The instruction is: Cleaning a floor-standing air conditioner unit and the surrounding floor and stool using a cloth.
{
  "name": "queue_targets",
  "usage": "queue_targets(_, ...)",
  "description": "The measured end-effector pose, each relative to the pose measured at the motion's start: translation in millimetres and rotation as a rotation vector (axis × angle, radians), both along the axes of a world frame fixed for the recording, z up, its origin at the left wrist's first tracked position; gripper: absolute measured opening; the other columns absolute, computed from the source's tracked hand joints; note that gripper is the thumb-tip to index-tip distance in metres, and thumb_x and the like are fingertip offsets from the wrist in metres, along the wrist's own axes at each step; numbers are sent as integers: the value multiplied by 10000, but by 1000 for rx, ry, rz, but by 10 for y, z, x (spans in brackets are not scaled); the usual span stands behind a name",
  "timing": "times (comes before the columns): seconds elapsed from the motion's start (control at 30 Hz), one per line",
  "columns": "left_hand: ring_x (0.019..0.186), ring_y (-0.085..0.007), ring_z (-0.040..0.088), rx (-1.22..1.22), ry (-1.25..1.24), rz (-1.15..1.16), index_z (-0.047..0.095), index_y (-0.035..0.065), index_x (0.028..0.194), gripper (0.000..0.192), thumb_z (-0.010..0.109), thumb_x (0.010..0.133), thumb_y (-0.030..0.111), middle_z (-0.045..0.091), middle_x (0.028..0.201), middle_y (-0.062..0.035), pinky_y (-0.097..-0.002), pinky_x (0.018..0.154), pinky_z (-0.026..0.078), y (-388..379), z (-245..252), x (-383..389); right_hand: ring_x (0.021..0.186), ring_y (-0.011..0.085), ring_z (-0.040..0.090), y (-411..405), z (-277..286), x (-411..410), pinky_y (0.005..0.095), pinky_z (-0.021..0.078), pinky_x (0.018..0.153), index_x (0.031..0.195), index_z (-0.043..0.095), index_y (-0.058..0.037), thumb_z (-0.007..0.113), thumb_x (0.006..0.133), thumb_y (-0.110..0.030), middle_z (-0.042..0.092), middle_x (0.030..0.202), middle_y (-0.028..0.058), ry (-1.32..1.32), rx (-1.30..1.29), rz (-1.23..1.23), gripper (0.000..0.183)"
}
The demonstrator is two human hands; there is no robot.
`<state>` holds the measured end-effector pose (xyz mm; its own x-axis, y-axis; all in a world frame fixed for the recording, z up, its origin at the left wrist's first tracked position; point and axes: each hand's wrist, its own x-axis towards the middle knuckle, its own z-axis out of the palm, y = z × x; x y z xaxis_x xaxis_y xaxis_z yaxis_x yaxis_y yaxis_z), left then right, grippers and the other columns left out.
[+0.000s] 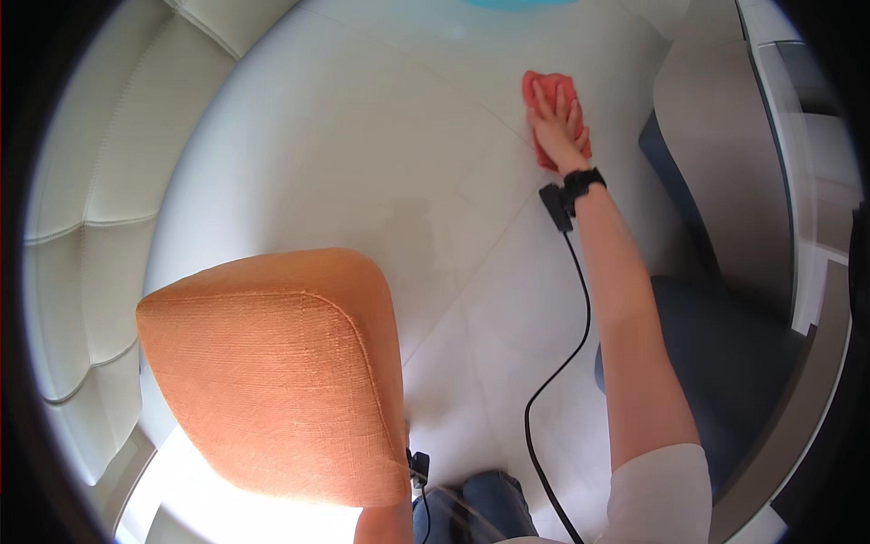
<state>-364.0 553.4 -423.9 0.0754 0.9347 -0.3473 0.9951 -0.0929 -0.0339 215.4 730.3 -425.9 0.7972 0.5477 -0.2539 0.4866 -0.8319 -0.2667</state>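
Observation:
My right hand lies flat with spread fingers on a red cloth, pressing it against the tiled floor. A black wrist strap with a small device and a cable is on that wrist. At the lower left, an orange fabric-covered stool or cushion stands close to the camera. My left forearm reaches up behind it, with a second black device at the wrist. The left hand itself is hidden by the orange piece, so its grip cannot be seen.
A cream quilted leather surface runs along the left side. On the right are a curved grey-brown panel and a dark blue seat. The edge of a turquoise object shows at the top. The black cable hangs beside my right arm.

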Motion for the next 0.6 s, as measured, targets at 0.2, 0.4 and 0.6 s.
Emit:
queue_targets(0.2, 1393, -270, 248, 8, -21, 18, 333, 49, 1425, 632, 334, 967, 485, 282, 1512, -126, -505, 1136, 125, 2, -20, 51, 1455, 336, -47, 138, 10, 149, 665, 22, 1077, 1486, 136, -415, 355, 949, -459, 10, 1595, 39, 7, 18, -28, 582)
queue_targets(0.4, 1394, -270, 247, -5, -21, 13, 331, 48, 1426, 633, 330, 969, 486, 279, 1513, -128, -506, 1134, 128, -14, 30, -50, 1443, 311, 143, -711, -116, -1564, 654, 142, 1071, 1490, 261, -215, 441, 934, -323, 241, 1542, 79, -212, 79, 498, 594)
queue_targets(0.6, 1395, -271, 246, -18, -37, 3, 329, 46, 1427, 634, 327, 970, 486, 275, 1515, -131, -506, 1133, 130, -38, 21, 11, 1433, 287, 175, -957, 204, -2287, 615, 78, 1099, 1464, 338, -227, 436, 946, -309, 251, 1547, 36, 6, 95, 608, 533)
